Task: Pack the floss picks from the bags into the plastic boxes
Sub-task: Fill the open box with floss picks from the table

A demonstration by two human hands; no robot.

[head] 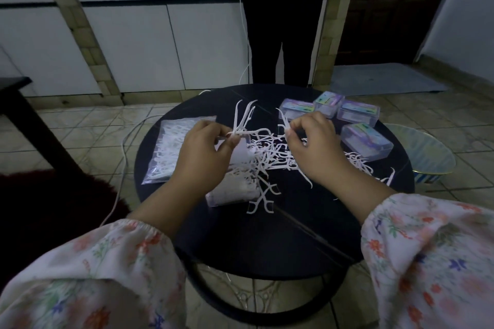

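Note:
A loose pile of white floss picks (270,155) lies in the middle of a round dark table (280,243). My left hand (203,152) pinches a small bunch of picks (242,120) that stick up and away from me. My right hand (312,144) pinches a single pick (285,121) just right of that bunch. A sealed clear bag of picks (171,149) lies at the table's left. An opened bag (232,189) lies under my left hand, part hidden by it. Several closed clear plastic boxes (366,141) with purple labels stand at the back right.
A person in dark clothes (280,21) stands just beyond the table. A glass bowl (425,152) sits low at the right of the table. A white cable (120,157) trails over the tiled floor at the left. A dark furniture edge (16,104) stands far left.

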